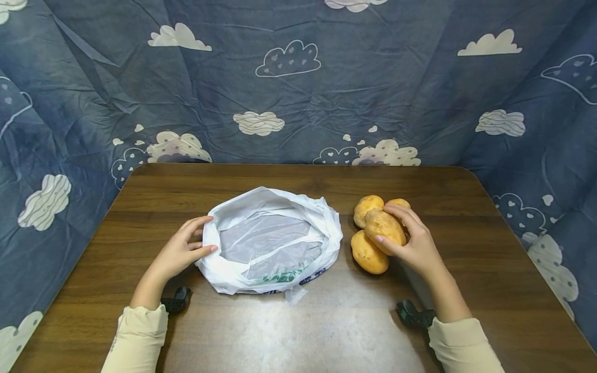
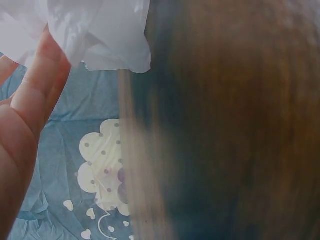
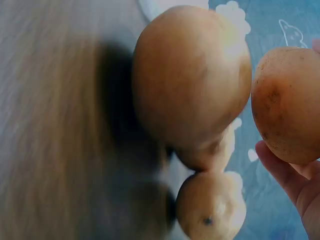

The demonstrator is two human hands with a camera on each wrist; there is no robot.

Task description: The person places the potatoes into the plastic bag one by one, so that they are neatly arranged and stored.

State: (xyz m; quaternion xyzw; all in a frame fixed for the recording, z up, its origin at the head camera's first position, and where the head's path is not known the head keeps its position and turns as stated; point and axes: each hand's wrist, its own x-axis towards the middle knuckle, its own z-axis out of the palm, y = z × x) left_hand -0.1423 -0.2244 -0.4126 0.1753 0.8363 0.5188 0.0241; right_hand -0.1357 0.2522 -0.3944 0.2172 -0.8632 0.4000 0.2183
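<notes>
A white plastic bag (image 1: pixel 275 243) lies with its mouth spread wide on the table. At its left rim my left hand (image 1: pixel 179 251) touches the plastic, thumb and fingers apart; in the left wrist view the fingers (image 2: pixel 42 75) reach behind the white plastic (image 2: pixel 107 35). My right hand (image 1: pixel 417 243) grips a potato (image 1: pixel 384 230) between thumb and fingers, above the other potatoes. Beside it are a lower potato (image 1: pixel 369 253), an upper-left one (image 1: pixel 367 210) and one partly hidden (image 1: pixel 398 202). The right wrist view shows the gripped potato (image 3: pixel 287 105) apart from the table.
The brown wooden table (image 1: pixel 298 331) ends at a blue cloud-patterned cloth (image 1: pixel 298 103) behind and at both sides. The potatoes lie to the right of the bag, a short gap from its rim.
</notes>
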